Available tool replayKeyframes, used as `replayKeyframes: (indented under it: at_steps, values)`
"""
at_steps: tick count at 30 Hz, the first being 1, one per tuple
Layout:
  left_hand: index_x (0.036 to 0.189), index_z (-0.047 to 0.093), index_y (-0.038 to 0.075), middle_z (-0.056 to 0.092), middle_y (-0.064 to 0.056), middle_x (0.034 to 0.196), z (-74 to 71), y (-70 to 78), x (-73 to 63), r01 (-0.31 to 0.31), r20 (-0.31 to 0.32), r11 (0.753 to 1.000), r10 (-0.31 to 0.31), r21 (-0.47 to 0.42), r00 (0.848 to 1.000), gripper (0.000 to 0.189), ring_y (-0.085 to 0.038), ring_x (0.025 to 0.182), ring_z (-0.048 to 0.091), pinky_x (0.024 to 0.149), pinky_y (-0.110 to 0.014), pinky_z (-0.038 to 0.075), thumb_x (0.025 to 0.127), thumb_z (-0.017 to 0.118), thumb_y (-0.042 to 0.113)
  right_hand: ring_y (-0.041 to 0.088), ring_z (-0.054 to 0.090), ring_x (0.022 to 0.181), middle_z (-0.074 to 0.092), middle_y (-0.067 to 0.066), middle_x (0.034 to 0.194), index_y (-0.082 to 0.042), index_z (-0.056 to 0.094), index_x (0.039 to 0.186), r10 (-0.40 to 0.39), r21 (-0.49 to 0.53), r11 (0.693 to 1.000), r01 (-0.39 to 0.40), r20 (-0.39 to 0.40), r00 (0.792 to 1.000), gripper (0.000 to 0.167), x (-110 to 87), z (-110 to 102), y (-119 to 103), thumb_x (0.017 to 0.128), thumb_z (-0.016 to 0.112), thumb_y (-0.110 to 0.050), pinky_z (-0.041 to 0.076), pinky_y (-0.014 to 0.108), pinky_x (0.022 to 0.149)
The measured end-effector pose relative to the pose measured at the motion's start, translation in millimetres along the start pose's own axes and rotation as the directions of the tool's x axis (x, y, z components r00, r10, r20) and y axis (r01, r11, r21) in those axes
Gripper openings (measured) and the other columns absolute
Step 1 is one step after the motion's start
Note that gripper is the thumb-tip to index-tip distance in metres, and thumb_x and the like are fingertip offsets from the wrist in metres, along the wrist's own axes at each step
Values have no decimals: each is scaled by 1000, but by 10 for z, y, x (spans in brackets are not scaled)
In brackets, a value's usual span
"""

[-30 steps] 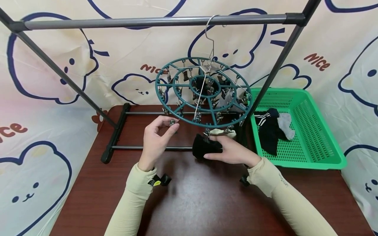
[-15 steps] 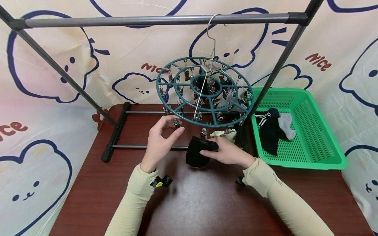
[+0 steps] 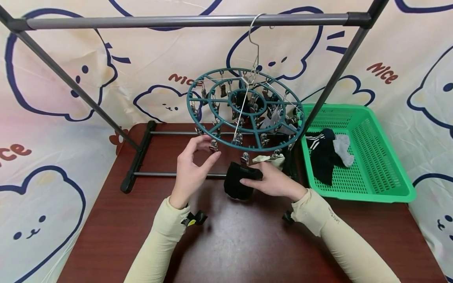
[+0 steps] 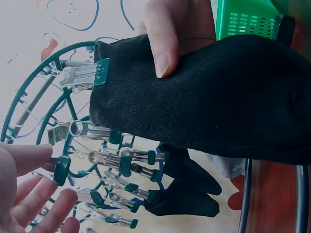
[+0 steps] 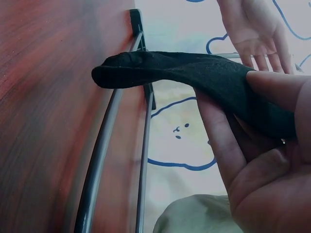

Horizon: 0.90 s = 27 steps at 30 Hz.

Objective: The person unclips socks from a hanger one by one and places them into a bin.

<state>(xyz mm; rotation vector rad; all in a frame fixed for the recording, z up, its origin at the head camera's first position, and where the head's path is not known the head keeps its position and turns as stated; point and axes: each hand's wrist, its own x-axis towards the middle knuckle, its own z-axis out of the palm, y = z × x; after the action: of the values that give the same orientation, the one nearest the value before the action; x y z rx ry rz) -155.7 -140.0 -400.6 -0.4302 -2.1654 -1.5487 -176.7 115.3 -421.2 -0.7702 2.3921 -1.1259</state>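
Note:
My right hand (image 3: 274,179) pinches a black sock (image 4: 194,97), thumb in front and fingers behind. One metal clip (image 4: 85,75) with a green tip grips a corner of the sock's cuff. That clip hangs from the front rim of a round teal clip hanger (image 3: 244,149). Left of the sock, my left hand (image 3: 191,165) holds another clip (image 4: 59,170) between thumb and fingers; nothing shows in that clip's tip. The right wrist view shows the sock's foot (image 5: 121,70) reaching out past my right fingers.
The hanger hooks onto a grey rack bar (image 3: 159,22). Other socks (image 4: 184,194) hang from clips farther back. A green basket (image 3: 385,188) at the right holds a black striped garment (image 3: 321,157) and a grey sock (image 3: 342,149). Everything stands on a brown table (image 3: 240,243).
My right hand and the black sock have moved slightly left, and the sock hangs more in the open. My left hand has shifted a little right with its clip.

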Motion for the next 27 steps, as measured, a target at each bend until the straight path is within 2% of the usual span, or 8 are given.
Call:
replayKeyframes:
  at_steps: [3, 7, 10, 14, 18, 20, 23, 27]
  values:
    - [131, 64, 12, 73, -5, 114, 5, -5, -5, 10, 15, 1000, -10, 1, 1000, 44, -16, 104, 66, 102, -45, 47, 90, 82, 16, 16, 56, 71, 64, 0, 80, -8, 71, 129, 12, -24, 1000, -12, -13, 1000, 41, -5, 3, 0, 100, 69, -37, 49, 35, 74]
    - [134, 63, 13, 68, -4, 123, 14, -16, -12, -22, 11, 1000, 22, 3, 1000, 50, -18, 106, 66, 104, -41, 47, 88, 84, 14, 24, 65, 113, 71, 12, 123, -2, 64, 139, 55, -43, 997, -56, -33, 998, 54, -20, 5, -7, 99, 70, -39, 51, 47, 100]
    - [135, 63, 11, 65, -8, 125, 18, -12, -30, -99, -44, 995, 99, 3, 994, 55, -20, 105, 66, 104, -35, 47, 85, 86, 10, 26, 66, 109, 70, 16, 119, 0, 60, 142, 84, -41, 996, -85, -26, 996, 59, -25, 0, -13, 99, 70, -39, 50, 48, 102]
    - [123, 70, 4, 68, -14, 112, 23, 40, -59, -269, -111, 963, 266, -17, 958, 44, -24, 97, 66, 93, -30, 52, 81, 85, 1, 18, 56, 73, 60, 4, 77, 0, 63, 139, 65, -39, 997, -65, -5, 998, 55, -21, -13, -6, 101, 68, -40, 48, 40, 84]
    - [113, 75, 6, 75, -8, 99, 61, 115, -95, -355, 37, 934, 356, -27, 934, 26, -19, 93, 68, 84, -31, 55, 87, 80, 4, 13, 47, 60, 56, -3, 70, -11, 73, 124, -11, -5, 1000, 11, 0, 1000, 32, -21, -20, 11, 102, 68, -33, 47, 33, 69]
    - [117, 74, 9, 76, -4, 104, 94, 138, -109, -333, 136, 943, 330, -7, 934, 25, -17, 99, 69, 87, -33, 56, 92, 77, 9, 12, 55, 67, 63, -3, 78, -15, 74, 120, -48, -1, 999, 48, -5, 999, 25, -20, -17, 19, 102, 68, -31, 50, 33, 70]
    - [128, 69, 12, 75, -3, 120, 145, 148, -114, -258, 225, 964, 238, 65, 945, 32, -17, 113, 66, 98, -37, 54, 96, 74, 15, 13, 68, 96, 74, -3, 107, -17, 72, 128, -55, -17, 998, 55, -20, 998, 32, -24, -13, 20, 101, 69, -34, 56, 40, 89]
    - [139, 61, 14, 69, -4, 134, 211, 128, -86, -162, 304, 983, 128, 87, 944, 42, -16, 127, 60, 107, -41, 49, 99, 72, 19, 17, 60, 131, 66, -2, 139, -18, 67, 138, -83, -46, 996, 82, -31, 996, 40, -20, -17, 14, 100, 70, -32, 49, 49, 108]
